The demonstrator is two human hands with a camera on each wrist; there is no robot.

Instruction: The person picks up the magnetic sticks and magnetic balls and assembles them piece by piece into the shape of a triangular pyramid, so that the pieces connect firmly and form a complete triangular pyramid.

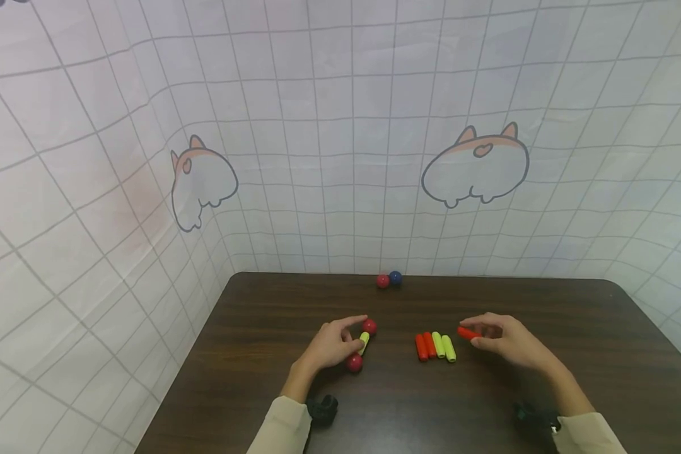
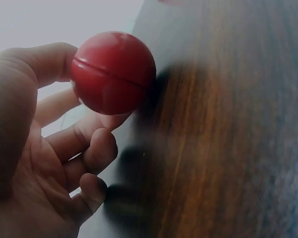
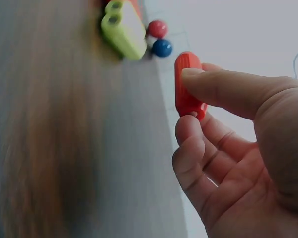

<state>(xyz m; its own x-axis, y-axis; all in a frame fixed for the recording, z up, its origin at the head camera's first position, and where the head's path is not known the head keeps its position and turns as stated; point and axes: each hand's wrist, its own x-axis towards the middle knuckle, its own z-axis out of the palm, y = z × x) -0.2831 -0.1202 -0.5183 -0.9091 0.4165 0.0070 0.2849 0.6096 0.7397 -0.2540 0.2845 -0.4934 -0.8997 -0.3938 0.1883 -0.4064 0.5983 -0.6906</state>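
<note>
My left hand (image 1: 330, 345) grips a short yellow-green rod (image 1: 364, 340) that sits between two red balls. The index finger reaches to the far red ball (image 1: 369, 326), and the thumb lies against the rod. Nearer my body is the other red ball (image 1: 354, 362); in the left wrist view a red ball (image 2: 113, 73) hides the rod and parts of the fingers. My right hand (image 1: 507, 339) pinches a red rod (image 3: 188, 84) between thumb and fingers above the table. Just left of it lie two red rods (image 1: 425, 346) and two yellow-green rods (image 1: 444, 347), side by side.
At the back edge of the dark wooden table (image 1: 295, 293) a red ball (image 1: 383, 281) and a blue ball (image 1: 395, 277) stand together. A white gridded curtain (image 1: 329, 157) closes off the back and sides. Dark wrist devices show beneath both forearms.
</note>
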